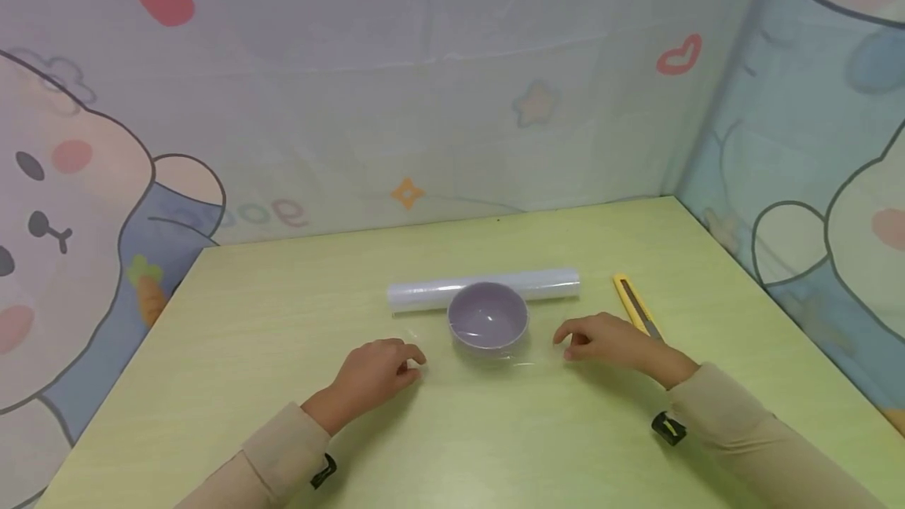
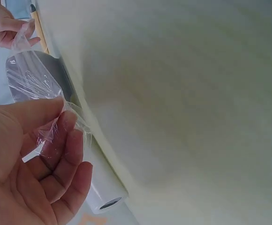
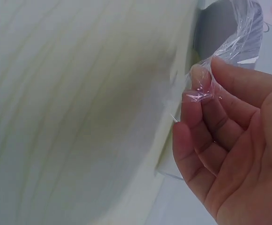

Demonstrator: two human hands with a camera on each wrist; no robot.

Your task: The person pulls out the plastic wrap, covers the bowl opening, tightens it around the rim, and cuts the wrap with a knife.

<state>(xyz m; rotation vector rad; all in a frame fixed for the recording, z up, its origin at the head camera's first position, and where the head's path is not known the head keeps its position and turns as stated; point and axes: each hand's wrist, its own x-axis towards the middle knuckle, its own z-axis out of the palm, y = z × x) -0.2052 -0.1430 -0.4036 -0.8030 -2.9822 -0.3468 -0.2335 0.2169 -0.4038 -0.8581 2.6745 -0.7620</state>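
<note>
A purple bowl [image 1: 488, 319] stands on the table with clear plastic wrap [image 2: 33, 77] stretched across its top. On the bowl's left, my left hand [image 1: 378, 374] pinches one edge of the wrap between thumb and fingertips. My right hand [image 1: 608, 344] pinches the opposite edge on the right, its thumb and forefinger closed on the film in the right wrist view, where the wrap [image 3: 234, 40] bunches up beside the bowl [image 3: 215, 30]. Behind the bowl lies the roll of plastic wrap [image 1: 424, 294]. Whether the film still joins the roll I cannot tell.
A yellow utility knife [image 1: 628, 297] lies to the right, just behind my right hand. The light wooden table [image 1: 283, 289] ends at a printed cloth backdrop [image 1: 339, 116] at the back, with more cloth at both sides.
</note>
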